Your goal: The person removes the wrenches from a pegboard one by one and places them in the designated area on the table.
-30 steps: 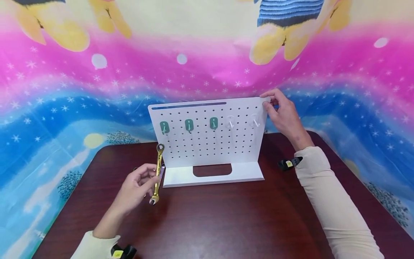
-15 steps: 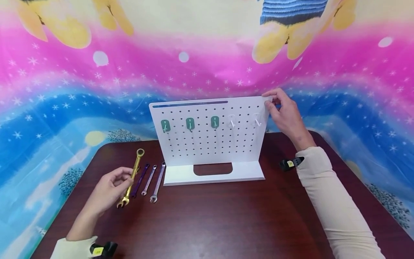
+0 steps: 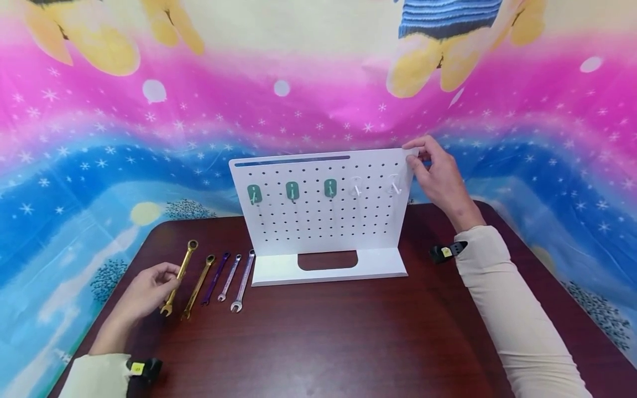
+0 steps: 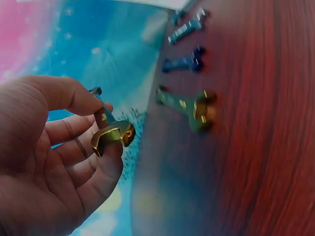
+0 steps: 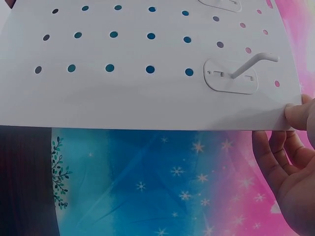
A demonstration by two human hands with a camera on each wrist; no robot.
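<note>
At the left of the table, my left hand [image 3: 149, 290] pinches a gold combination wrench [image 3: 182, 273] between thumb and fingers. Its open end [image 4: 110, 137] points at the left wrist camera. Just right of it lies a second gold wrench [image 3: 199, 284], then a purple wrench [image 3: 216, 279] and two silvery ones, a shorter wrench [image 3: 229, 278] and a longer wrench [image 3: 243, 281]. My right hand [image 3: 438, 177] grips the upper right corner of a white pegboard [image 3: 318, 221], thumb on the front face and fingers behind.
Three green hooks [image 3: 292, 191] and two white hooks [image 3: 356, 188] run in a row across the upper pegboard, with nothing hanging on them. The board's base stands on the dark red table [image 3: 348, 331]. A printed cloth [image 3: 224, 110] hangs behind the table.
My left hand has moved left, away from the pegboard, carrying a gold wrench. The second gold wrench now lies apart from it on the table. My right hand stays on the board's corner.
</note>
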